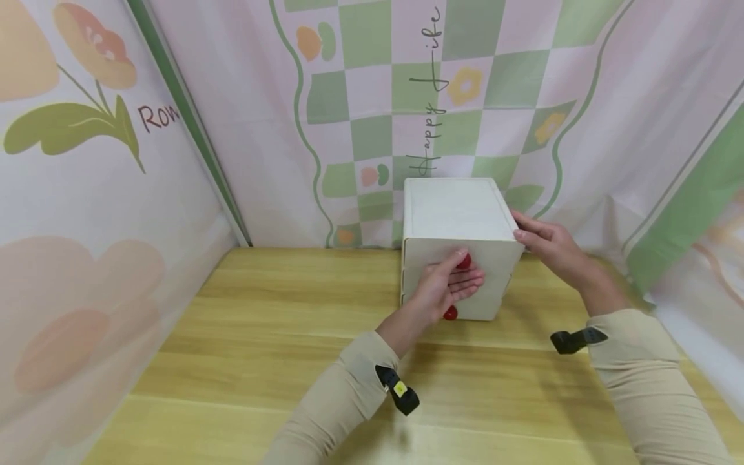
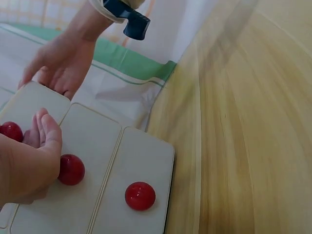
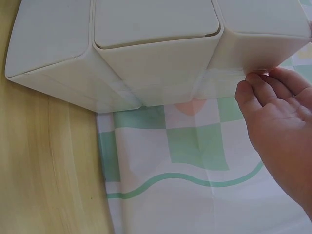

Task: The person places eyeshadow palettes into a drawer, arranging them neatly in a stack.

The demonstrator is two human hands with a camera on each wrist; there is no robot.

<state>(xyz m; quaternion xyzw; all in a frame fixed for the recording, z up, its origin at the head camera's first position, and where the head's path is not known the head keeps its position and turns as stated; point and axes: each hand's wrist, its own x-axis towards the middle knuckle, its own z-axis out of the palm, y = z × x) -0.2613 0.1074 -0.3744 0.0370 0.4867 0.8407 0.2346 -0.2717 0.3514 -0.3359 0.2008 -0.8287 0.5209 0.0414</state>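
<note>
From the head view, a white drawer box [image 1: 456,245] is standing on the wooden tabletop [image 1: 244,336] against the patterned cloth backdrop [image 1: 372,97], and both hands are meeting it: the left hand [image 1: 447,287] is lying across its front with fingers curling around a red knob [image 1: 464,261], while the right hand [image 1: 549,245] is resting with straight, relaxed fingers on the box's upper right edge. The box is looking plain and creamy white, with rounded corners; a second red knob [image 1: 450,314] is peeking out below the left hand, which is covering most of the front. In the left wrist view, the front is showing as three drawer panels side by side, each carrying a red ball knob; the left hand's [image 2: 29,161] fingers are closing around the middle knob [image 2: 71,169], the free knob [image 2: 140,195] is sitting clear beside it, and a third [image 2: 10,131] is being cut off at the frame edge. In the right wrist view, the right hand's [image 3: 280,122] open fingertips are touching the box's [image 3: 146,58] side; knobs are hidden here
</note>
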